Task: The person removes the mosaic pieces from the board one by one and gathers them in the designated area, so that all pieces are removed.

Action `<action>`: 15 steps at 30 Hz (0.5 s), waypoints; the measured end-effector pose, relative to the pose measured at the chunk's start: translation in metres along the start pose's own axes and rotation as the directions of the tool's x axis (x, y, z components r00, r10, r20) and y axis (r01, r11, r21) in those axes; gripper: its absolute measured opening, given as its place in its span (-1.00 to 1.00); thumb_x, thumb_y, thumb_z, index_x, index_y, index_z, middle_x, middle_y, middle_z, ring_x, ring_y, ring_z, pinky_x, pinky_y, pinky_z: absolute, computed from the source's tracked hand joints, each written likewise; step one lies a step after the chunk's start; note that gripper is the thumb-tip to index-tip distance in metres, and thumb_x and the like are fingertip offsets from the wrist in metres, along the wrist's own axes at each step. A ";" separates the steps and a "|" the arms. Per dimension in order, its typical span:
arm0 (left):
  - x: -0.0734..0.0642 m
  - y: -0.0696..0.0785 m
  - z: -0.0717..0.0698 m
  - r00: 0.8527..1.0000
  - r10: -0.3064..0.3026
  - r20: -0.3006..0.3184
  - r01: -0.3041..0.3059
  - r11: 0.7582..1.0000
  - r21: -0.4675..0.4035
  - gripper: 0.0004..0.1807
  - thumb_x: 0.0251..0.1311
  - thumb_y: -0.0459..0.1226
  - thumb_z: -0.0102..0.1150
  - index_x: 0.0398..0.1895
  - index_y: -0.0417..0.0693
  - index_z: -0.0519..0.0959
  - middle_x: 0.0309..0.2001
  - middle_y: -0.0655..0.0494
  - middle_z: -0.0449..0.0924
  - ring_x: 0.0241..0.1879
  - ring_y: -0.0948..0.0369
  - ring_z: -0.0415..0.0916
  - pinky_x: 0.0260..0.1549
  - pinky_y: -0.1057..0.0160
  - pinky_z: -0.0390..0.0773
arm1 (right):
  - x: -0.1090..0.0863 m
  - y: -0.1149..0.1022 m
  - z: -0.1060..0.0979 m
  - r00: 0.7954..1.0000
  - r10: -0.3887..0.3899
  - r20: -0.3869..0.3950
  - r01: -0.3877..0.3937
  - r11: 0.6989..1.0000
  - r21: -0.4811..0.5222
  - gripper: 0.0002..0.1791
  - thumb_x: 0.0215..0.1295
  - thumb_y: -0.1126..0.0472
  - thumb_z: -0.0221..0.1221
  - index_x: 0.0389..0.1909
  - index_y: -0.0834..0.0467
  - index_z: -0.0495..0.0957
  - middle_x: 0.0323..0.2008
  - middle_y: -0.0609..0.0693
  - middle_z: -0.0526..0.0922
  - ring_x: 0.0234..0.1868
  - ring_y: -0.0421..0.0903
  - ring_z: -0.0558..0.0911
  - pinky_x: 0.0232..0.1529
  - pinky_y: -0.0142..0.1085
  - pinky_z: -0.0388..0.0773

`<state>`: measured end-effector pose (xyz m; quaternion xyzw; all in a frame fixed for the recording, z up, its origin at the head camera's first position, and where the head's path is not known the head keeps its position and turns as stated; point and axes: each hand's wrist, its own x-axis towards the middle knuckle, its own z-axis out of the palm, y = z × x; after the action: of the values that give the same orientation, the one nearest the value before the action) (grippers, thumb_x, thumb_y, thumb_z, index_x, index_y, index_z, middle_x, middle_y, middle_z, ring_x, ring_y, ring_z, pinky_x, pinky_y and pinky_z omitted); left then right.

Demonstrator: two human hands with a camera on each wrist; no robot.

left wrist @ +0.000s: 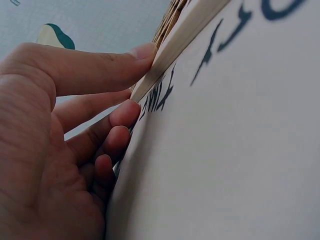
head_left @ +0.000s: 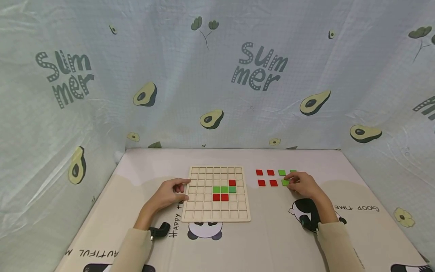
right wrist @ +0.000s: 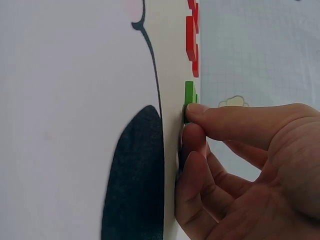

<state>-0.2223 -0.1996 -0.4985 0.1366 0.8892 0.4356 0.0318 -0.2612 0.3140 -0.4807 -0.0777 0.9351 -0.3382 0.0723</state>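
Note:
A pale wooden grid board (head_left: 200, 217) lies on the table with several red and green square tiles in its cells. At its left edge is my left hand (head_left: 168, 193), index finger and thumb extended and touching the rim. The left wrist view has the thumb (left wrist: 115, 70) against the board's wooden side (left wrist: 185, 40). Right of the board, my right hand (head_left: 303, 184) pinches a green tile (head_left: 285, 183) between thumb and finger. Up close, the thumb tip overlaps the end of that green tile (right wrist: 189, 92), and the other fingers curl beneath.
Two short rows of loose tiles lie right of the board: red tiles (head_left: 261, 183) nearer it, green tiles (head_left: 281, 172) farther right, partly hidden by the hand. The tablecloth (head_left: 265, 241) has printed pandas and lettering. A patterned curtain (head_left: 176, 128) closes off the back and sides.

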 end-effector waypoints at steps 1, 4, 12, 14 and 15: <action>0.000 0.000 0.000 1.000 0.000 0.000 0.000 1.000 -0.001 -0.31 0.00 -0.29 0.53 0.28 -0.22 0.60 -0.33 0.02 0.51 -0.32 0.19 0.37 -0.27 0.33 0.35 | 0.000 0.000 0.000 1.000 0.000 -0.001 0.000 1.000 0.001 -0.72 0.31 0.36 0.24 0.02 0.32 0.64 -0.25 0.14 0.61 -0.28 -0.02 0.54 -0.33 -0.22 0.49; 0.000 0.000 0.000 1.000 -0.001 0.000 0.001 1.000 -0.005 -0.31 0.00 -0.29 0.53 0.28 -0.22 0.60 -0.32 0.02 0.52 -0.32 0.19 0.37 -0.27 0.33 0.35 | 0.000 0.000 0.001 1.000 -0.003 -0.005 0.003 1.000 -0.001 -0.72 0.30 0.36 0.24 0.01 0.32 0.65 -0.26 0.13 0.60 -0.28 -0.02 0.53 -0.33 -0.22 0.48; 0.000 0.001 -0.001 1.000 -0.001 0.000 0.001 1.000 0.005 -0.32 0.01 -0.28 0.52 0.28 -0.20 0.60 -0.33 0.06 0.51 -0.31 0.20 0.37 -0.27 0.32 0.35 | 0.001 0.001 0.000 1.000 -0.015 -0.008 0.014 1.000 -0.007 -0.72 0.31 0.37 0.23 0.02 0.34 0.64 -0.28 0.12 0.59 -0.27 -0.01 0.53 -0.34 -0.22 0.47; 0.000 0.000 -0.001 1.000 -0.003 0.000 0.003 1.000 0.001 -0.32 0.01 -0.28 0.52 0.29 -0.20 0.60 -0.33 0.05 0.51 -0.31 0.19 0.37 -0.27 0.32 0.35 | 0.001 0.001 0.000 1.000 -0.017 -0.008 0.016 1.000 -0.010 -0.71 0.31 0.37 0.23 0.02 0.34 0.64 -0.27 0.13 0.59 -0.26 -0.01 0.53 -0.33 -0.22 0.47; 0.000 0.000 0.000 1.000 -0.002 0.001 0.002 1.000 0.000 -0.32 0.01 -0.28 0.52 0.29 -0.20 0.60 -0.33 0.05 0.51 -0.31 0.19 0.37 -0.27 0.33 0.35 | 0.000 0.001 0.000 1.000 -0.017 -0.009 0.017 1.000 -0.012 -0.71 0.31 0.37 0.23 0.03 0.34 0.64 -0.27 0.13 0.60 -0.26 0.00 0.53 -0.32 -0.22 0.47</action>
<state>-0.2224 -0.1998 -0.4985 0.1358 0.8892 0.4357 0.0328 -0.2617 0.3151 -0.4815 -0.0844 0.9367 -0.3336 0.0649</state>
